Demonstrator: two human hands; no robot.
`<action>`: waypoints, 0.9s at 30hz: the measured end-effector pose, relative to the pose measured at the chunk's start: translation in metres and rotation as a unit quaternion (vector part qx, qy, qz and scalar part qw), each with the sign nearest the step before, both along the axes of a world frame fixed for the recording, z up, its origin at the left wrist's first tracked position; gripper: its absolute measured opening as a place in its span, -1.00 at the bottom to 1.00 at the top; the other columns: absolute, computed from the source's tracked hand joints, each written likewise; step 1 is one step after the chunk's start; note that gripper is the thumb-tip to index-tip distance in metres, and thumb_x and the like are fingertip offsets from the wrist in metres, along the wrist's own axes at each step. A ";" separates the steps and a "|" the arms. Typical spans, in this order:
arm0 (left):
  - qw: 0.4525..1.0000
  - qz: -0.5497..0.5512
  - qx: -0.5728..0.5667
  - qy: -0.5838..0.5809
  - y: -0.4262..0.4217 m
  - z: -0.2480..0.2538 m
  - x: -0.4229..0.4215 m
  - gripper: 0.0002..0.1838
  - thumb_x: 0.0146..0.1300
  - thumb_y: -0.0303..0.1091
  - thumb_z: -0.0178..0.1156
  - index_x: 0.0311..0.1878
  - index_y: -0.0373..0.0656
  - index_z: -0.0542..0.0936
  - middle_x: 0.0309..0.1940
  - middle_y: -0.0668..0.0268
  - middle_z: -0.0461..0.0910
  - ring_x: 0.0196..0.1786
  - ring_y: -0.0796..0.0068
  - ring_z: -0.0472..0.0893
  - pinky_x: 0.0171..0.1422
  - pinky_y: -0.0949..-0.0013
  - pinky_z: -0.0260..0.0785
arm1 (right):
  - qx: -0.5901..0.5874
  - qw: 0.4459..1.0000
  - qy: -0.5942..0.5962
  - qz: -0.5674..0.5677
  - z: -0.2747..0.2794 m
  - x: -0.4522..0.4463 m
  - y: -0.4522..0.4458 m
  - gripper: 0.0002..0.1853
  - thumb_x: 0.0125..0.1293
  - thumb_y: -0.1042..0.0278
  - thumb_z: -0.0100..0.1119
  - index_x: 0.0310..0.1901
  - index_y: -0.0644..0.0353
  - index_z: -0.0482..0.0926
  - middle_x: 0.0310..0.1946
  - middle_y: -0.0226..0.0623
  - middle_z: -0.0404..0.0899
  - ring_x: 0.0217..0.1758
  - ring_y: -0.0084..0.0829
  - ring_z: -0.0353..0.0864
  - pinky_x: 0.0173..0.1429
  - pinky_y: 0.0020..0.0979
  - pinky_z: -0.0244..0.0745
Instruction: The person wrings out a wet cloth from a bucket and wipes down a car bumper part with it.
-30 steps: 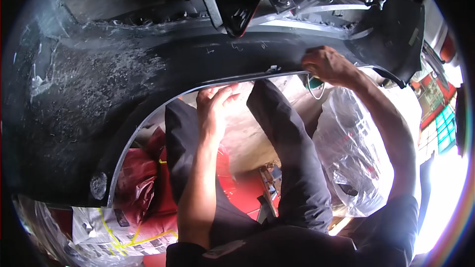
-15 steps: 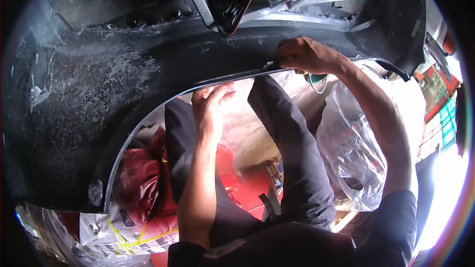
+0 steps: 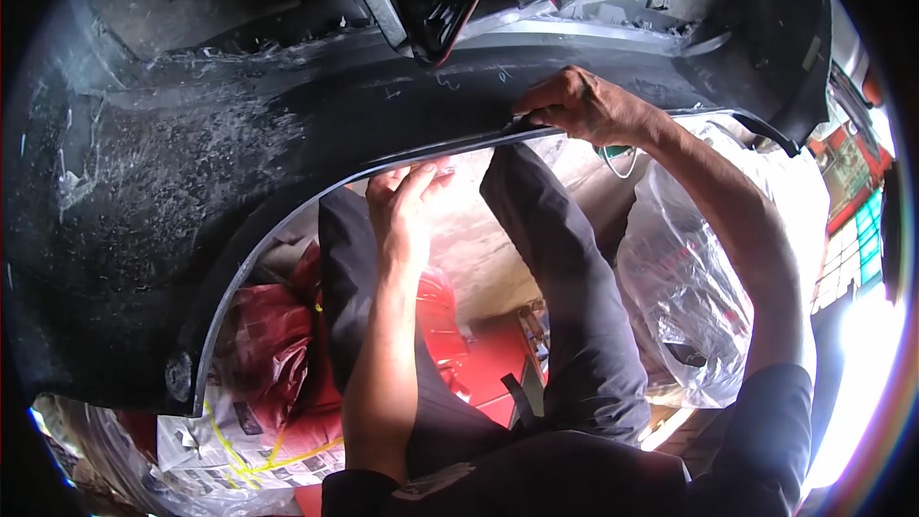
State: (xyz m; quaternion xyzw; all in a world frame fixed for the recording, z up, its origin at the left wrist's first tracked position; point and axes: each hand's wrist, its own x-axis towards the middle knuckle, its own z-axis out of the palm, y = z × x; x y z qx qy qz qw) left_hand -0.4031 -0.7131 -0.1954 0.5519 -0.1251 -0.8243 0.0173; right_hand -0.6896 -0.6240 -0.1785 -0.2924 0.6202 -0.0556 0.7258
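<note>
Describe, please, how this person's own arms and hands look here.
The left hand and right hand are bare, without gloves, and no watch or bracelet shows at either wrist. Both forearms are uncovered. The left sleeve and right sleeve are short and dark; no marking can be made out on either.

Dark short-sleeved shirt (image 3: 584, 479), dark trousers (image 3: 565, 268), bare hands (image 3: 586, 113)
</note>
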 end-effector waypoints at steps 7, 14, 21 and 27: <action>1.000 0.006 0.001 -0.003 -0.001 0.004 -0.005 -0.78 0.36 -0.53 0.11 -0.01 -0.31 0.65 -0.05 0.07 0.72 0.02 0.22 0.74 0.12 0.15 0.65 | -0.042 0.999 0.017 -0.009 -0.001 0.003 0.004 -0.74 0.44 0.40 0.13 0.05 0.21 0.72 -0.04 -0.14 0.77 0.05 -0.23 0.76 0.20 -0.30 0.62; 1.000 0.000 -0.004 -0.013 0.000 0.006 -0.007 -0.80 0.36 -0.52 0.11 -0.03 -0.33 0.65 -0.06 0.02 0.72 0.05 0.14 0.74 0.14 0.10 0.65 | -0.117 0.992 0.028 -0.043 -0.008 0.005 0.013 -0.74 0.35 0.51 0.16 -0.01 0.29 0.75 -0.12 -0.07 0.78 -0.10 -0.25 0.78 0.04 -0.30 0.66; 1.000 -0.011 -0.016 -0.008 0.002 0.001 -0.003 -0.80 0.37 -0.51 0.11 -0.04 -0.32 0.65 -0.04 0.03 0.72 0.06 0.16 0.74 0.19 0.09 0.63 | -0.033 0.999 -0.042 -0.011 -0.003 -0.012 -0.003 -0.71 0.40 0.37 0.16 0.06 0.26 0.73 -0.17 -0.15 0.78 -0.15 -0.36 0.74 0.02 -0.35 0.63; 0.999 -0.024 -0.020 -0.007 0.001 0.003 -0.005 -0.78 0.41 -0.46 0.12 0.02 -0.27 0.65 0.00 0.06 0.72 0.07 0.18 0.73 0.19 0.10 0.62 | -0.084 0.989 -0.108 -0.052 -0.020 -0.021 0.000 -0.68 0.38 0.30 0.21 0.08 0.25 0.72 -0.19 -0.21 0.78 -0.25 -0.45 0.72 -0.14 -0.40 0.62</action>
